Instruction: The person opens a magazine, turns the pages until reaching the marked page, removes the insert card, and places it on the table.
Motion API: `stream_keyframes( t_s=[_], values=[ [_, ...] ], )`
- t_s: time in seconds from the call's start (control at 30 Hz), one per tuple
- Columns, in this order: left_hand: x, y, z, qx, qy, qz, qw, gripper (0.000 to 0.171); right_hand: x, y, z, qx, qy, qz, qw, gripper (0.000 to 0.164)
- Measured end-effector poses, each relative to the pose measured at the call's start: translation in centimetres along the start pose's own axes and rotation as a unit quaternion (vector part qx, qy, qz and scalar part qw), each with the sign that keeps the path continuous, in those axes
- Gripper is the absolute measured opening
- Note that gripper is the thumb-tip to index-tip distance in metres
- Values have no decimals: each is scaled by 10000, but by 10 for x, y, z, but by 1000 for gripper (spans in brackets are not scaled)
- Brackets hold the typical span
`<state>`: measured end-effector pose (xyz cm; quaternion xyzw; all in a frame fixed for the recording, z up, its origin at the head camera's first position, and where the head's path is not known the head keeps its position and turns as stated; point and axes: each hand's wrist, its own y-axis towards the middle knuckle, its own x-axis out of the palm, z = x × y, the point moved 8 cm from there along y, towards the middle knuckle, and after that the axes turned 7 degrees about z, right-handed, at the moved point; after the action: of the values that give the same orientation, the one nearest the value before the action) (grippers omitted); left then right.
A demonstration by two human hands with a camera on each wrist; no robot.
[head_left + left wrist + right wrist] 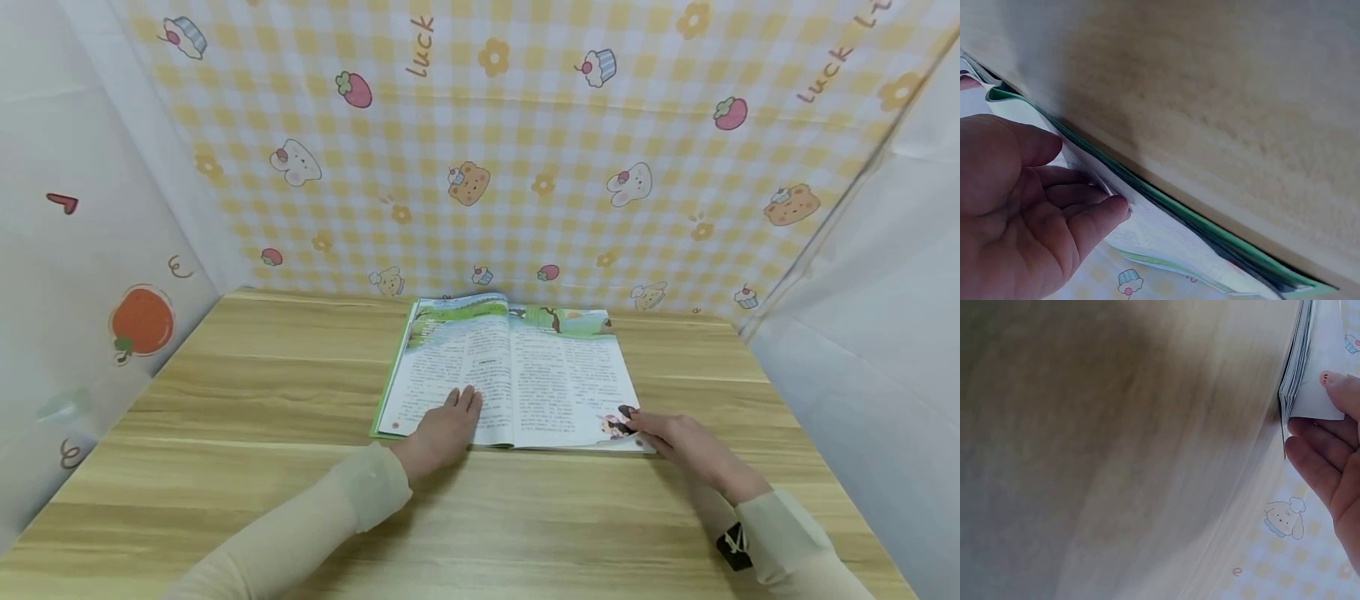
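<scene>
Yellow-checked backdrop [517, 125], wooden table [510, 517], left fingers [466, 400] loose on magazine [540, 383], right fingers [1317, 464] pinching page [1319, 362]

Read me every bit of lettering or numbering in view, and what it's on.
"luck": checked backdrop, upper middle.
"luck": same backdrop, upper right; lettering beyond it is cut off.
"e"-like mark: low on the backdrop; letter or squiggle, unclear.
Open book: page print and corner marks too small to read.

The left forearm [300, 529] reaches in from the near left, its hand [442, 429] back-up, fingers [467, 400] pointing far. The right forearm [798, 537] enters from the near right; the right hand [692, 447] angles left, thumb [1342, 390] and fingers pinching.
</scene>
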<state>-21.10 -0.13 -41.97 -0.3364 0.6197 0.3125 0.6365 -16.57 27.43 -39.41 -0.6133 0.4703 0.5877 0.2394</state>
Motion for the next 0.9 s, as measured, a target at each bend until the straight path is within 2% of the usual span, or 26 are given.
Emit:
stream_keyframes(
  t_s=[0.17, 0.27, 0.43, 0.57, 0.67, 0.7, 0.8, 0.9],
  values=[
    [1, -2, 0, 7, -400, 123, 9991, 48, -5, -2, 1, 249, -15, 223, 9994, 28],
    [0, -3, 0, 47, -618, 264, 9977, 47, -10, -4, 0, 358, -68, 500, 9981, 29],
    [-5, -2, 1, 123, -870, 547, 9946, 50, -23, -5, -8, 119, -348, 1222, 9918, 37],
    [-9, 2, 4, 213, -1007, 698, 9922, 56, -35, -4, -18, -384, -616, 1954, 9780, 45],
    [-13, 4, 7, 293, -1097, 806, 9903, 60, -43, -3, -26, -786, -688, 2450, 9639, 23],
    [-14, 5, 9, 319, -1119, 840, 9897, 61, -45, -3, -29, -918, -708, 2600, 9586, 20],
    [-19, 8, 14, 355, -1153, 892, 9887, 64, -52, -1, -36, -1194, -616, 2988, 9448, 44],
    [-22, 11, 22, 389, -1087, 853, 9896, 67, -59, 1, -43, -1444, -454, 3364, 9295, 47]
  ],
)
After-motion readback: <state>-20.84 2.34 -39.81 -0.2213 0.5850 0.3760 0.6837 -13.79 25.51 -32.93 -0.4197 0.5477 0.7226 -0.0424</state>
